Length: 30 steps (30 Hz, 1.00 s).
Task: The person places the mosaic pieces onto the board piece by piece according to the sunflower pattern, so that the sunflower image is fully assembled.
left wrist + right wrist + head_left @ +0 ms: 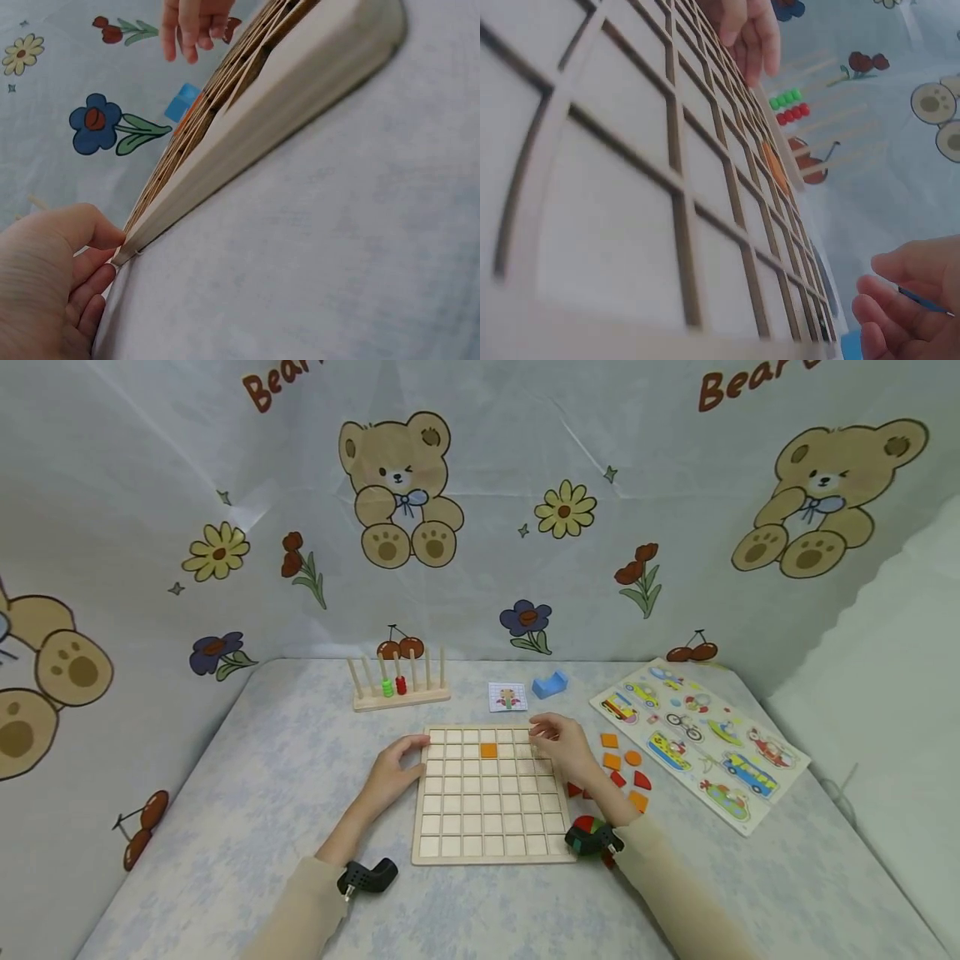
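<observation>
A wooden grid board (491, 852) lies on the table with one orange square tile (488, 751) in a cell toward its far side. My left hand (392, 774) holds the board's left edge near the far corner, thumb and fingers touching the rim in the left wrist view. Over the far right corner hovers my right hand (562, 746), its fingers loosely bent; no piece shows between them in the right wrist view. Orange and red pieces, including an orange disc (633, 758) and a red quarter-round (642, 780), lie right of the board, partly behind the right forearm.
Behind the board stand a pegged wooden rack (420, 697) with green and red beads, a small picture card (507, 697) and a blue holder (550, 684). A picture puzzle board (701, 739) lies at the right. A bear-print curtain (495, 527) hangs behind the table.
</observation>
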### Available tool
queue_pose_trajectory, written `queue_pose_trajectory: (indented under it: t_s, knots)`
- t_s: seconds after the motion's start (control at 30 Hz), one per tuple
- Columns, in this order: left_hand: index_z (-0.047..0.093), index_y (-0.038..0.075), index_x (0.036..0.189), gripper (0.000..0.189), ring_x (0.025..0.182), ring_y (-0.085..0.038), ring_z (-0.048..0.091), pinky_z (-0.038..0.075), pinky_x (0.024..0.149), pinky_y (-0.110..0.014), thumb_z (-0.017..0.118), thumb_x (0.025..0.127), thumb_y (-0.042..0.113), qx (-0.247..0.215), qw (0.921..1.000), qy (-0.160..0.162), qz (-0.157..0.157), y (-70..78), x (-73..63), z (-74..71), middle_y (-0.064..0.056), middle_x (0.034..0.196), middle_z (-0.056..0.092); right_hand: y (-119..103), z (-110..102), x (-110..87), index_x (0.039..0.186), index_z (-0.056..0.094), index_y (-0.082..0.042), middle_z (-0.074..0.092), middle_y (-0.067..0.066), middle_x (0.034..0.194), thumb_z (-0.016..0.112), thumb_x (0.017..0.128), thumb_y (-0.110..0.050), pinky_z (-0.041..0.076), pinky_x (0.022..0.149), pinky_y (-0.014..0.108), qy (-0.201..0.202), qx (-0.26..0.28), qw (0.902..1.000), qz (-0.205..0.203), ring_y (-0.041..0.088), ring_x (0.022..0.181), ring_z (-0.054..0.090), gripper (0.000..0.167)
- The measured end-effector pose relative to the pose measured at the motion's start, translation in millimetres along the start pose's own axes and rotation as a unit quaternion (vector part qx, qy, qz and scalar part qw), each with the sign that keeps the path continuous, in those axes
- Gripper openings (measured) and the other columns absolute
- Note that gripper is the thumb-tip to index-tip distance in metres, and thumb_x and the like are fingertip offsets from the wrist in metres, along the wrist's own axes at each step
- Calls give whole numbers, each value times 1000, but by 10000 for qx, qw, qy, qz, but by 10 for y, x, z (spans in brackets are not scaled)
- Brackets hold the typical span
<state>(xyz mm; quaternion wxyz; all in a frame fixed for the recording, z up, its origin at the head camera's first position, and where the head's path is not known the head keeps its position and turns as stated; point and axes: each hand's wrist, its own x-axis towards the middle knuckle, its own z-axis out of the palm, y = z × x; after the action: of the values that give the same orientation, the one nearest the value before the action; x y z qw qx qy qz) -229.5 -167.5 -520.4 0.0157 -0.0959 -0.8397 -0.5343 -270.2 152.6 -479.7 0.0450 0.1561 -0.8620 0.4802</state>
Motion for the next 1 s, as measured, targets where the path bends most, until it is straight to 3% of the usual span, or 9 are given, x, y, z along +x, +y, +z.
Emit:
queue_pose_trajectory:
  t_s: [0.17, 0.47, 0.77, 1.0]
  knots:
    - [60, 7, 134, 42, 136, -32, 49, 34, 117, -52, 65, 92, 4, 27, 10000, 48, 39, 10, -7, -60, -14, 136, 60, 124, -298, -87, 116, 66, 9, 72, 25, 97, 68, 87, 3, 53, 72, 20, 310, -169, 9989, 311, 32, 85, 67, 29]
    - [59, 5, 134, 42, 133, -33, 51, 37, 116, -52, 65, 93, 4, 160, 9998, 28, 99, 34, -11, -142, -15, 135, 60, 307, -698, -479, 118, 63, 9, 70, 22, 97, 69, 87, 3, 49, 65, 15, 112, -500, 9950, 855, 13, 77, 58, 32]
    - [60, 5, 133, 43, 131, -32, 52, 38, 114, -51, 65, 91, 2, 251, 9996, 118, 58, 51, -12, -178, -15, 134, 62, 248, -517, -692, 119, 64, 5, 71, 18, 102, 76, 84, -3, 50, 67, 18, -653, -111, 9969, 430, 9, 80, 58, 38]
    - [61, 6, 132, 43, 131, -29, 54, 38, 114, -49, 66, 90, 1, 140, 9999, 90, -38, 41, -11, 14, -13, 133, 63, 241, -451, -784, 114, 69, 2, 71, 10, 96, 80, 79, -4, 48, 64, 18, -761, -567, 9952, 246, 13, 76, 54, 37]
